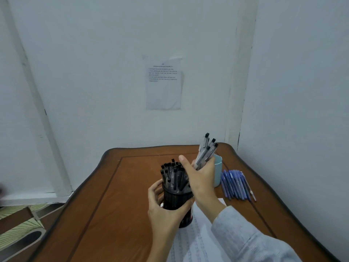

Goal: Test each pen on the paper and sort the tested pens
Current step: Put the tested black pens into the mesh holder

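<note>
A pale blue-grey plastered wall [94,72] fills most of the view and meets a second plain wall [302,91] at a corner on the right, where a cream vertical strip [239,82] runs down. A white printed sheet of paper [164,87] is stuck to the facing wall, its text too small to read. On the left a slanting white frame [42,114], perhaps a door frame, reaches the floor. A brown wooden table with a curved, dark-edged top [113,205] stands in the corner. At lower left lies a green-lined patterned mat [17,209]. The light is soft and even.
</note>
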Demonstrator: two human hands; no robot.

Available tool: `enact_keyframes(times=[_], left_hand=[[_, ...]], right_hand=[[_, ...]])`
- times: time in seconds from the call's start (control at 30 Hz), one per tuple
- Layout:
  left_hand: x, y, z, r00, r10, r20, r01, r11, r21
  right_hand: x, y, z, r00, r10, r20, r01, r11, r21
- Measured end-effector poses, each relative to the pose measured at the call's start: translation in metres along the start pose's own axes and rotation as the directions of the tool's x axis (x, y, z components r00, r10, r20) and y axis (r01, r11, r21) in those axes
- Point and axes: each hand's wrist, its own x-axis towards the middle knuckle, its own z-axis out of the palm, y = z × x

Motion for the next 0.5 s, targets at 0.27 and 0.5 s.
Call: enact_keyframes(times=[0.27,0.5], left_hand=[[-0.007,0.013,0.003,1.0,-0.001,0.014,0.001,1.0,-0.005],[-0.009,0.02,0.003,0.998,-0.016,0.055,0.017,1.0,-0.012]], right_hand=[[-0.014,-0.002,-0.005,0.986,-0.151,0.075,0.153,0.988,-0.026],[0.002,-0.024,-0.005,0.986,-0.154,0.065,0.14,0.975,0.174]])
